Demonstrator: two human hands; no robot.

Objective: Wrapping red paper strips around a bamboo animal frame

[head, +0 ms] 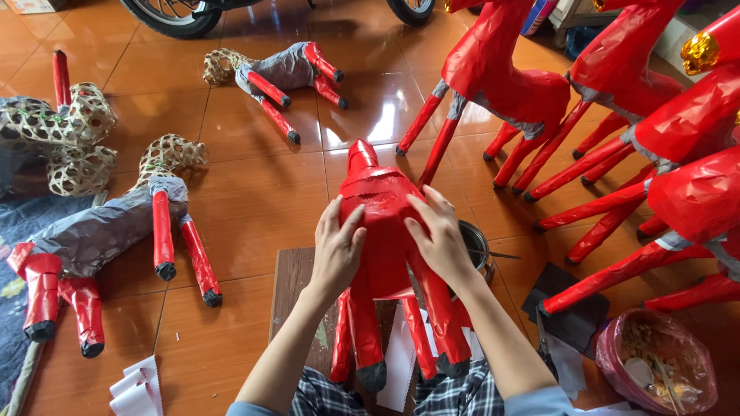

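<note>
- Two hands on one piece: my left hand (337, 250) and right hand (441, 240) are both pressed flat against the red paper horse figure (383, 231), fingers spread, one on each flank. Neither is closed around it; palms are smoothing the skin.
- The figure sits centre-near, legs pointing back at me over my lap, its narrow end aimed far, over a brown board (297, 300).
- Risk, my read: the red paper looks thin and glossy. Too much palm pressure could dent or tear it over the frame, or shift a sheet before it sets.
- Second risk: the metal tin (478, 248) is just beside my right wrist, partly hidden behind it. An elbow swing could tip it. A thin rod lies across its rim; contents not visible.
- Near right, a pink plastic bag (655, 362) stands open with pale scraps and bits inside; can't tell exactly what.
- Right and far right: a row of finished red horses (509, 77) standing close together, legs near my work; a knock could topple them.
- Left: a half-covered grey horse (116, 231) lying on the tile, woven bamboo head bare, red legs. Another grey one (281, 73) lies far centre.
- Far left: a bare woven bamboo frame (69, 139).
- White paper sheets (139, 389) lie near left.
</note>
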